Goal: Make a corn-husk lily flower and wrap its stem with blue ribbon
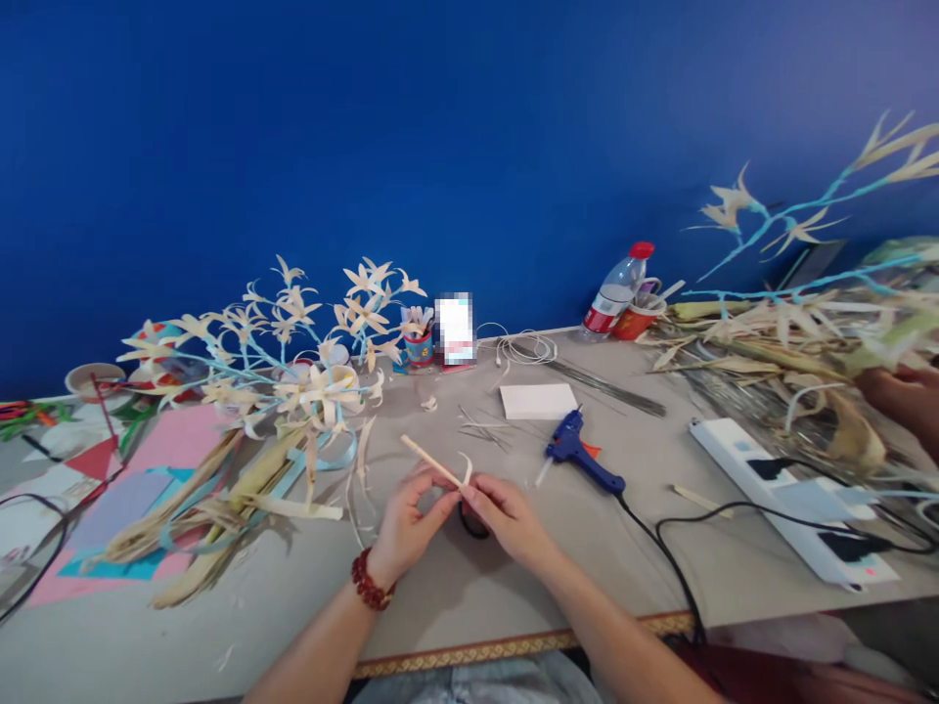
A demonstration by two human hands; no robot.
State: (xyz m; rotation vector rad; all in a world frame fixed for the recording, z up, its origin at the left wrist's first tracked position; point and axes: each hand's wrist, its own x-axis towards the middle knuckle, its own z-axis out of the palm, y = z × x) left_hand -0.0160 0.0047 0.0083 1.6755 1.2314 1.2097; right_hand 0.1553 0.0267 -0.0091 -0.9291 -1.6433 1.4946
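Observation:
Between my hands, above the table, is a narrow pale strip of dried husk point(425, 456) with a thin curled end standing up. My left hand point(415, 518), with a red bead bracelet at the wrist, pinches the strip from the left. The fingertips of my right hand point(506, 515) are closed on its near end, close to my left thumb. Below the fingertips a black loop point(473, 528) shows in part; what it belongs to is hidden. To the right of my hands lies a blue hot glue gun point(583, 455), beside a white box point(538, 401).
Husk flowers on blue stems point(286, 362) and bundled dried husks point(220, 518) are at left. Thin wires point(608, 386) lie behind. A bottle point(620, 291) stands by the wall. At right are a power strip point(792, 508), cords, a husk pile and another person's hand point(902, 401).

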